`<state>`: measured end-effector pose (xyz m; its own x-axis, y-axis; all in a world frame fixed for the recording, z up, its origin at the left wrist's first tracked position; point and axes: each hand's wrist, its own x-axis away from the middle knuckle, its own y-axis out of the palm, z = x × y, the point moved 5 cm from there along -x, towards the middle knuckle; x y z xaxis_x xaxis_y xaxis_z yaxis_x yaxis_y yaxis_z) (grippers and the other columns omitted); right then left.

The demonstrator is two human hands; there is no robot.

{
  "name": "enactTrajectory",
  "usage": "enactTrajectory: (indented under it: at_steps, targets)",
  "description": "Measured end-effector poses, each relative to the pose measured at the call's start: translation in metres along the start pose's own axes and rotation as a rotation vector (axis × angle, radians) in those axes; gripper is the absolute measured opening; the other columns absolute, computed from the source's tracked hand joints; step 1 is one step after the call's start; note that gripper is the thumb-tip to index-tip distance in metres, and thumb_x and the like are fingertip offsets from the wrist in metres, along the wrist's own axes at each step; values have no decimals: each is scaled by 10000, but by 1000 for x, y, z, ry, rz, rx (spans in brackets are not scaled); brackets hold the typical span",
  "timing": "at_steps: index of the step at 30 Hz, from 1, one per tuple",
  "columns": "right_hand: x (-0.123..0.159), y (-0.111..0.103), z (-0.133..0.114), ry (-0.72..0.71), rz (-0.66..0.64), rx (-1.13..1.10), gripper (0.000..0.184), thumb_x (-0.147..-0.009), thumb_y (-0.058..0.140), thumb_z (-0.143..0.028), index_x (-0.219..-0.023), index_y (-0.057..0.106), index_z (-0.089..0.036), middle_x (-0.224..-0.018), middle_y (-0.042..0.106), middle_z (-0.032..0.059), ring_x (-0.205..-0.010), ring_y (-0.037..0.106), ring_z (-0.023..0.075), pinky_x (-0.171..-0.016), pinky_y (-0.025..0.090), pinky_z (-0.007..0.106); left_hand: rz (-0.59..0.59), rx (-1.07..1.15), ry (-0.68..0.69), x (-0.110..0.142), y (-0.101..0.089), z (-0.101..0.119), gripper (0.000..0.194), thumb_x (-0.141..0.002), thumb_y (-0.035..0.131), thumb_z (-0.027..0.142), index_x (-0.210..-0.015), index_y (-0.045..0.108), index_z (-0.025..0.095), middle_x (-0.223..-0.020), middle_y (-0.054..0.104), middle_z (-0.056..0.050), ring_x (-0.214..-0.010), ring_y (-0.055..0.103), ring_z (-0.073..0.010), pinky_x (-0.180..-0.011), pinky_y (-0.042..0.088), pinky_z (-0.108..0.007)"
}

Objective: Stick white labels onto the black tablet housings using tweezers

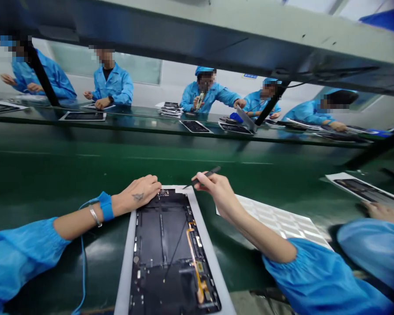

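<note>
On the left of the glossy green work surface (95, 162), the left hand (142, 191), below a blue wrist strap (106, 206) and a silver bangle (95, 216), rests on the top left corner of an open tablet-shaped device with a pale frame and black inside (170, 236); its fingers lie close together, bent over the edge. The device lies at the centre, an orange ribbon cable (192, 249) along its right side. Above its top right corner, the right hand (200, 180) pinches dark, slim tweezers (208, 173) between thumb and fingers, tip down at the frame. Just right lies a white sheet of pale rectangles (279, 218).
</note>
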<state>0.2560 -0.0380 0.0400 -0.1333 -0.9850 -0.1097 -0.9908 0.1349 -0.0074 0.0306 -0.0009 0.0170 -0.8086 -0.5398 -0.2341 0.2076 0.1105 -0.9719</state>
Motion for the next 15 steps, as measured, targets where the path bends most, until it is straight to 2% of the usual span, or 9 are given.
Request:
enactTrajectory:
  at_steps: [3,5,7,11,15]
  targets:
    - [-15,18,18,31,-19,36,495,-626,803,-651,-594,665,-177,-654,636,41,-672,563,166,-727,487,325,79,58,46,1,3,6,267,-1033,364,173,-1088,625,163,-1001,612,-63,-880,561,-187,-761,468,-303]
    - [-18,18,27,62,-29,27,479,-640,805,-631,-589,655,-179,-671,625,35,-685,556,163,-732,489,316,137,128,93,3,3,8,284,-1020,374,126,-1159,615,185,-1059,622,-58,-921,567,-178,-791,467,-292]
    - [-17,16,32,82,-42,9,465,-656,809,-609,-580,650,-179,-716,622,36,-720,558,162,-743,494,305,160,157,115,3,5,8,300,-1012,376,105,-1147,629,195,-1056,626,-56,-912,567,-174,-790,462,-289]
    - [-15,13,32,129,-67,24,476,-664,812,-604,-554,637,-175,-768,619,40,-751,556,157,-748,497,290,135,130,94,2,7,10,300,-1008,397,105,-1131,653,204,-1020,626,-55,-847,553,-173,-753,447,-298]
    - [-18,14,32,184,-75,41,503,-632,825,-625,-534,629,-173,-727,607,39,-729,553,155,-741,506,300,77,106,88,-1,3,15,298,-971,433,62,-1105,663,199,-1031,638,-50,-848,545,-184,-743,439,-307]
